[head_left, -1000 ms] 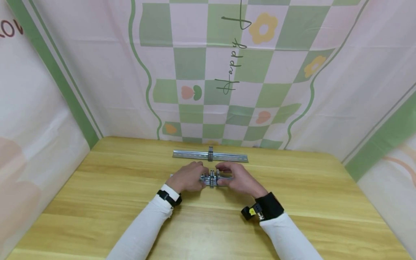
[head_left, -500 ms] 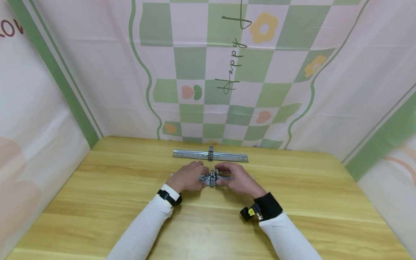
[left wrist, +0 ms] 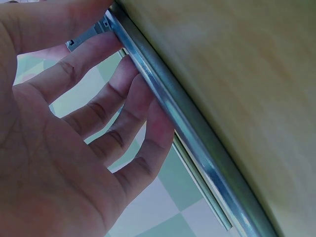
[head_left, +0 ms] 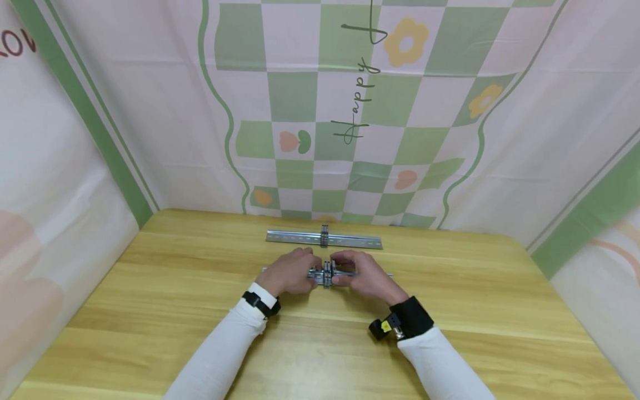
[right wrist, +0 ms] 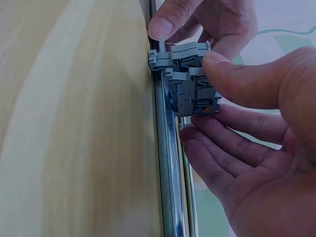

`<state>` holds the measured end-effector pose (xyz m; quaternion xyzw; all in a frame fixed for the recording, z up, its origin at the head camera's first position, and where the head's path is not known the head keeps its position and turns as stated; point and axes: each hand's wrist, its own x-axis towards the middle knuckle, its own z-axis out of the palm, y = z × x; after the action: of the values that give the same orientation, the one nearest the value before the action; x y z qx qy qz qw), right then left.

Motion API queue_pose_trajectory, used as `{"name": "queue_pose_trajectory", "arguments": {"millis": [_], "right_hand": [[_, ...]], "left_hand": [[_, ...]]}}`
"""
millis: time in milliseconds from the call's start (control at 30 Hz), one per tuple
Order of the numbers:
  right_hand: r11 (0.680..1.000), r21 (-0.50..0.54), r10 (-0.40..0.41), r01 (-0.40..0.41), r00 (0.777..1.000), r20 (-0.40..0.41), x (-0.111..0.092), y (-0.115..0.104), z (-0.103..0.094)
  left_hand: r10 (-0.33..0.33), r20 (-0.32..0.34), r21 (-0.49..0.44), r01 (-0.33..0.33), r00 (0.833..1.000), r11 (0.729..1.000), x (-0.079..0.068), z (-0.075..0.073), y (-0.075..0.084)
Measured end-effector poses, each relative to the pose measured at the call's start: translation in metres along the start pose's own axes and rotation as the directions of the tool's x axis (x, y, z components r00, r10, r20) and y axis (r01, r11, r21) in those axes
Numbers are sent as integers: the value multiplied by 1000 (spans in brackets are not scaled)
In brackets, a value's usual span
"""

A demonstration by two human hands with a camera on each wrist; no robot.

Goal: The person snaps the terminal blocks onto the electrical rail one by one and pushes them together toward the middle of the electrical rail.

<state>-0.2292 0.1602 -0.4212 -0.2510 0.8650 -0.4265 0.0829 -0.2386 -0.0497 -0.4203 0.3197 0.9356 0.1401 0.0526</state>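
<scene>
In the head view my left hand (head_left: 292,272) grips the near metal DIN rail (head_left: 317,276), left of the terminal blocks on it. The left wrist view has its fingertips along the far edge of the rail (left wrist: 170,113). My right hand (head_left: 367,275) pinches a grey terminal block (right wrist: 183,96) between thumb and fingers, seen best in the right wrist view. That block sits at the rail, slightly tilted, right beside the grey blocks (right wrist: 185,52) mounted there. Whether its foot is fully seated cannot be told. The hands cover much of the rail.
Behind the hands, a second DIN rail (head_left: 295,237) lies parallel on the wooden table (head_left: 450,294), bearing a small cluster of terminal blocks (head_left: 324,236) near its middle. A patterned cloth (head_left: 290,100) hangs at the table's back edge.
My right hand has shifted slightly left with its terminal block, narrowing the gap to the blocks on the rail. The left hand stays where it was.
</scene>
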Motion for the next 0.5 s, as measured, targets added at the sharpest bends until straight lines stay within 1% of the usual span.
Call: {"name": "queue_pose_trajectory", "arguments": {"millis": [200,500], "right_hand": [[999,33,10,-10,1000,7,0,0,1],[1000,30,7,-8,1000,17,0,-1,1]], "left_hand": [[-2,4,-1,2,1000,1000,0,0,0],[-3,3,-9,3,1000,1000,0,0,0]]}}
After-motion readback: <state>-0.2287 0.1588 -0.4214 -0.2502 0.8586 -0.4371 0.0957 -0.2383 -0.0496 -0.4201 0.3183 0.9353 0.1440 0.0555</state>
